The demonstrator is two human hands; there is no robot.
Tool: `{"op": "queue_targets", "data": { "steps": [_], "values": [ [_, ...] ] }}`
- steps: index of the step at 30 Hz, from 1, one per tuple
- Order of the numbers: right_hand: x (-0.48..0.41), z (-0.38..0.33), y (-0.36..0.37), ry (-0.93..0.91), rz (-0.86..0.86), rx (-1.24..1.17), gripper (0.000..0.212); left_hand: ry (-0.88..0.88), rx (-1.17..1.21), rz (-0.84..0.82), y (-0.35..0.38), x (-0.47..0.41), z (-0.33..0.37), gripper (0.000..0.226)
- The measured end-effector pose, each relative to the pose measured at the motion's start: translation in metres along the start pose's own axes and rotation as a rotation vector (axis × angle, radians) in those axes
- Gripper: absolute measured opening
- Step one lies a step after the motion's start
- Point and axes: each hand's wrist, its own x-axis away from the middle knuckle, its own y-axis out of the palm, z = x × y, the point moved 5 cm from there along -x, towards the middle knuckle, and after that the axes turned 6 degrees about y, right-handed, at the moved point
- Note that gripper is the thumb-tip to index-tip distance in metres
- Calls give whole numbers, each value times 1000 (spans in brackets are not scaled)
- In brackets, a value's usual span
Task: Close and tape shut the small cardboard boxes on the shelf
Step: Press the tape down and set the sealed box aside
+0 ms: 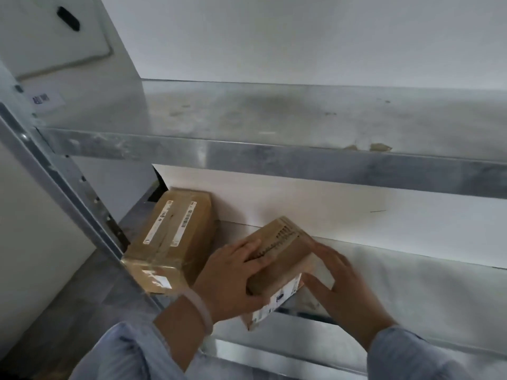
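Observation:
A small brown cardboard box [285, 250] with a printed barcode strip and a white label sits tilted at the front edge of the lower metal shelf [411, 292]. My left hand [233, 278] grips its left side, fingers over the top and thumb under the near edge. My right hand [337, 281] lies against its right side with fingers fairly straight, thumb at the near corner. A second, larger brown box [175, 237] stands to the left on the same shelf, its flaps down under clear tape, with white labels on top.
An upper metal shelf [274, 149] juts out right above the boxes. A slanted metal upright [68, 193] runs down the left side. A white wall [329, 209] backs the shelf. Grey floor shows at lower left.

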Motion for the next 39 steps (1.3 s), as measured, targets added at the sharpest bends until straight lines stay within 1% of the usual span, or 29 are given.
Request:
{"op": "queue_targets", "data": {
  "steps": [2, 4, 6, 8, 11, 14, 17, 20, 23, 27, 29, 31, 35, 37, 39],
  "values": [
    [6, -2, 1, 34, 11, 14, 54, -61, -36, 57, -4, 3, -1, 72],
    [11, -4, 2, 63, 14, 29, 55, -169, -94, 102, -12, 5, 0, 74],
    [14, -8, 4, 79, 12, 47, 56, -251, -167, 90, -15, 7, -1, 80],
    [15, -11, 6, 84, 6, 64, 56, -284, -185, 35, -16, 7, -2, 85],
    [16, -13, 8, 88, 1, 79, 54, -246, -141, -14, -15, 6, -7, 89],
    [16, -17, 12, 80, 4, 93, 54, -110, -101, -71, -9, 3, -10, 87],
    [12, -24, 17, 64, 5, 117, 54, -46, -84, -73, -11, 1, -15, 84],
    [9, -30, 16, 37, 19, 136, 53, -49, -99, -65, -18, 2, -27, 83],
    [10, -35, 11, 12, 46, 207, 54, -102, -101, -16, -22, 4, -42, 83],
    [19, -31, 4, -55, 98, 395, 62, -155, -102, 24, -18, 5, -50, 67],
    [26, -24, -4, -34, 137, 445, 67, -114, -94, 100, -20, -1, -43, 57],
    [36, -17, -19, 1, 199, 460, 65, -18, -53, 231, -29, -14, -21, 52],
    [64, 6, -64, 70, 324, 460, 65, 243, 111, 522, -59, -44, 61, 44],
    [85, 23, -92, 103, 407, 461, 66, 353, 132, 593, -66, -56, 105, 41],
    [109, 42, -121, 152, 477, 484, 67, 429, 149, 600, -64, -71, 146, 42]
  ]
}}
